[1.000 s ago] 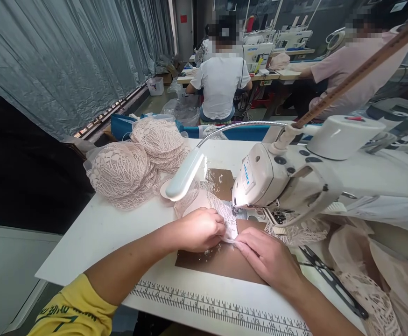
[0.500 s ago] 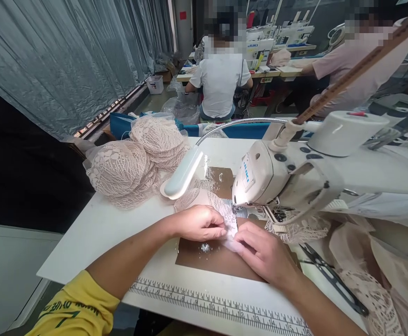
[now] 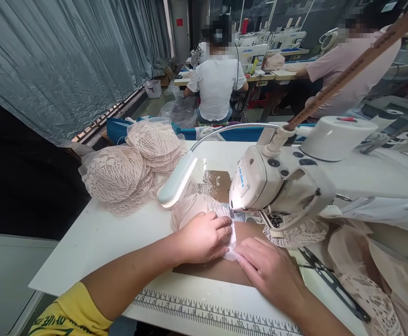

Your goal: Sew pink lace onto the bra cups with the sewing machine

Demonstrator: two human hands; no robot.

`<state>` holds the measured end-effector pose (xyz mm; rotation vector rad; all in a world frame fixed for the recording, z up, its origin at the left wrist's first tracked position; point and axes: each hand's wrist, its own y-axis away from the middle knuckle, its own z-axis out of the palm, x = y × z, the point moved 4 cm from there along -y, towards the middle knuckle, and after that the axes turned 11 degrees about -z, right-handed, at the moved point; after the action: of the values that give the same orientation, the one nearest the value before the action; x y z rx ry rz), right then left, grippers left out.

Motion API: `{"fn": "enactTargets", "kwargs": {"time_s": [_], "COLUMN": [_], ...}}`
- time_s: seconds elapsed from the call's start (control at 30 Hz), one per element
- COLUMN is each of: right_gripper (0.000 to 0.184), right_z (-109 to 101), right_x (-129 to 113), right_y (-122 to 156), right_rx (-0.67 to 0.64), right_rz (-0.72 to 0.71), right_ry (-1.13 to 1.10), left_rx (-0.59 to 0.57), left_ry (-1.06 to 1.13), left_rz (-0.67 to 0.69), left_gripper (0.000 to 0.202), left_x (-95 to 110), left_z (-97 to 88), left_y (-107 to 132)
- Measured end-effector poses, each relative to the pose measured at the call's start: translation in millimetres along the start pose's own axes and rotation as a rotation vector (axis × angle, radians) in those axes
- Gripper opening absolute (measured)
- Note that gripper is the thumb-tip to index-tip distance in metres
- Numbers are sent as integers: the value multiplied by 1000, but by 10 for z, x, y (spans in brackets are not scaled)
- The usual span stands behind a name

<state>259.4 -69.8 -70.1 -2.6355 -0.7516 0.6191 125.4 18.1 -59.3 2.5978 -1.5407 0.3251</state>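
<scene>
A pale pink lace piece (image 3: pixel 190 204) lies at the sewing machine's needle area (image 3: pixel 231 212), its edge running toward me. My left hand (image 3: pixel 204 237) is closed on the lace, fingers bent over it just left of the needle. My right hand (image 3: pixel 270 266) pinches the near end of the same edge between thumb and fingers. The two hands almost meet there, over the brown plate (image 3: pixel 214 271). The white sewing machine (image 3: pixel 270 179) stands right of the lace. My fingers hide part of the edge.
Stacked lace cups (image 3: pixel 116 177) sit at the left. A lamp (image 3: pixel 178 179) on a bendy arm hangs above the lace. Black thread snips (image 3: pixel 333 284) and loose mesh fabric (image 3: pixel 358 252) lie at right. A printed ruler (image 3: pixel 207 313) runs along the front edge. Two people sit beyond.
My left hand has slid forward along the lace, its fingers now flatter and nearer the needle. My right hand keeps its pinch on the near end. The view has shifted slightly.
</scene>
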Motion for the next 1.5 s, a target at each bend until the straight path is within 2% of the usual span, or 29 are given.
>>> {"fn": "enactTargets", "kwargs": {"time_s": [0.23, 0.47, 0.73, 0.97, 1.5], "right_gripper": [24, 22, 26, 28, 34], "right_z": [-4, 14, 11, 47, 34], "right_x": [-7, 1, 24, 60, 37], "right_y": [-26, -10, -37, -37, -36], "right_rx": [55, 65, 64, 31, 3], "right_rz": [-28, -50, -68, -108, -93], "right_ry": [53, 119, 204, 367, 341], "left_rx": [50, 36, 40, 71, 40], "left_ry": [-87, -84, -83, -116, -145], "left_rz": [-26, -5, -8, 25, 47], "left_gripper": [48, 46, 48, 36, 37], "left_x": [19, 16, -23, -27, -51], "left_z": [25, -32, -15, -27, -13], "left_y": [-36, 0, -58, -62, -43]}}
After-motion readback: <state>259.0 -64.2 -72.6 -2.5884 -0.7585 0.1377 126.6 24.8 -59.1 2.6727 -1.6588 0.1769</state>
